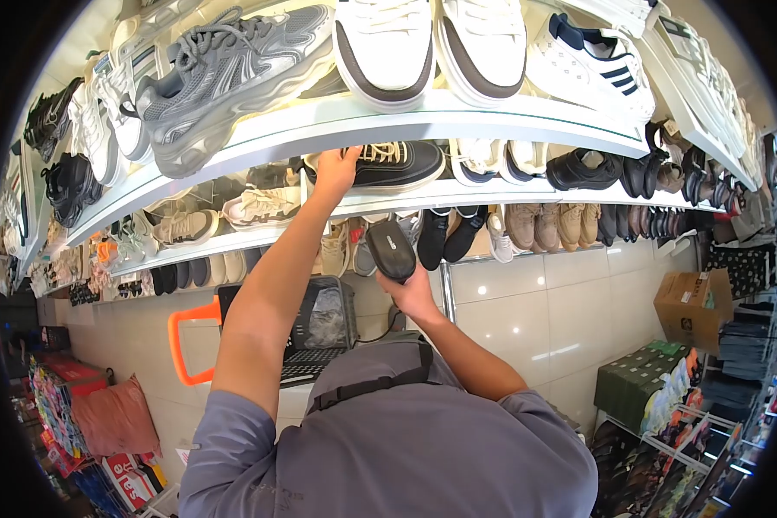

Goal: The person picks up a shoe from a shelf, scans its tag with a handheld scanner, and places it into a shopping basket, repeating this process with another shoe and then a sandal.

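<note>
On the middle shelf a black shoe point(388, 166) with cream laces and a pale sole lies sideways. My left hand point(337, 171) is at its left end, with fingers closed on it. Lower down, in front of the shelves, my right hand point(413, 292) is wrapped round the lower end of a dark oblong object point(390, 250) with small pale lettering on top. Beside the black shoe stand white shoes point(476, 160). Above it, the top shelf point(319, 129) carries a grey sneaker point(224, 82) and white shoes with dark toe edges point(384, 47).
A black basket with an orange handle point(180, 345) stands on the tiled floor, left of my body. Rows of shoes, including tan boots point(571, 224), line the lower shelf. At the right are a cardboard box point(692, 302) and a dark green box point(634, 384).
</note>
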The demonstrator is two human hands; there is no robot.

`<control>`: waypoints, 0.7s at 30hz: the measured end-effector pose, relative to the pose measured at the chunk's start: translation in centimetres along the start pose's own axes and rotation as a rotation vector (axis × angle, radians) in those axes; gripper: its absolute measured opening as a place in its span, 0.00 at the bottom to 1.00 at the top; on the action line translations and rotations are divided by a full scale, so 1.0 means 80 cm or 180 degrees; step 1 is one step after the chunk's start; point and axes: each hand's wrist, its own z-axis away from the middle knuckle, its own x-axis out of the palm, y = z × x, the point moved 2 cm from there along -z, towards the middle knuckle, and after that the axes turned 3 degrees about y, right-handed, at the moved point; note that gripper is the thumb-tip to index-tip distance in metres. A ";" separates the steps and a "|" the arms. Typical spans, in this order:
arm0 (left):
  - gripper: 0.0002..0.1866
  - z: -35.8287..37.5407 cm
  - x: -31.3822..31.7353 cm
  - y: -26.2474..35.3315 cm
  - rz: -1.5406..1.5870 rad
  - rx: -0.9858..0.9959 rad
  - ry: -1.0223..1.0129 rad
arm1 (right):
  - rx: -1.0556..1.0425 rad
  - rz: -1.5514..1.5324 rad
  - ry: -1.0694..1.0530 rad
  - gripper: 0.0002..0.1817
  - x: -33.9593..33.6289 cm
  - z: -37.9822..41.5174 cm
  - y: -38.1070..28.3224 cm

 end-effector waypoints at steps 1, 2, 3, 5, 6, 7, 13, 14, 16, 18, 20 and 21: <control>0.19 -0.001 -0.002 -0.002 -0.0079 0.0009 -0.0078 | 0.0042 0.0042 -0.0022 0.14 0.001 0.002 0.005; 0.19 -0.002 -0.004 -0.004 -0.0070 -0.0001 -0.0055 | 0.0047 0.0059 -0.0043 0.14 0.002 0.004 0.009; 0.18 -0.002 -0.006 0.001 -0.0230 -0.0052 -0.0192 | 0.0122 0.0140 -0.0079 0.14 0.003 0.007 0.014; 0.16 0.000 -0.010 -0.002 -0.0479 -0.0145 -0.0339 | 0.0224 0.0246 -0.0172 0.14 0.003 0.010 0.026; 0.13 0.024 -0.018 0.047 -0.0476 -0.0287 -0.0178 | 0.0072 0.0482 -0.0161 0.16 0.004 0.012 0.032; 0.12 0.040 -0.026 0.045 -0.0512 0.0317 0.0271 | -0.0076 0.0704 -0.0175 0.18 0.007 0.015 0.040; 0.06 0.251 -0.113 -0.046 -0.1040 0.0187 0.0426 | 0.0069 0.2062 -0.0782 0.25 -0.004 0.032 0.117; 0.06 0.304 -0.131 -0.076 -0.1119 -0.0447 0.0213 | 0.0110 0.2454 -0.0922 0.23 -0.007 0.039 0.131; 0.12 0.432 -0.178 -0.174 -0.1616 -0.1206 -0.0190 | 0.0210 0.2634 -0.1194 0.25 -0.018 0.052 0.168; 0.13 0.550 -0.230 -0.215 -0.2122 -0.1890 -0.0335 | 0.0300 0.2843 -0.1445 0.26 -0.036 0.067 0.215; 0.14 0.640 -0.273 -0.228 -0.2315 -0.2863 -0.0066 | 0.0543 0.3044 -0.1721 0.27 -0.053 0.072 0.257; 0.13 0.676 -0.291 -0.234 -0.2465 -0.3022 0.0100 | 0.0482 0.3063 -0.1802 0.27 -0.050 0.068 0.254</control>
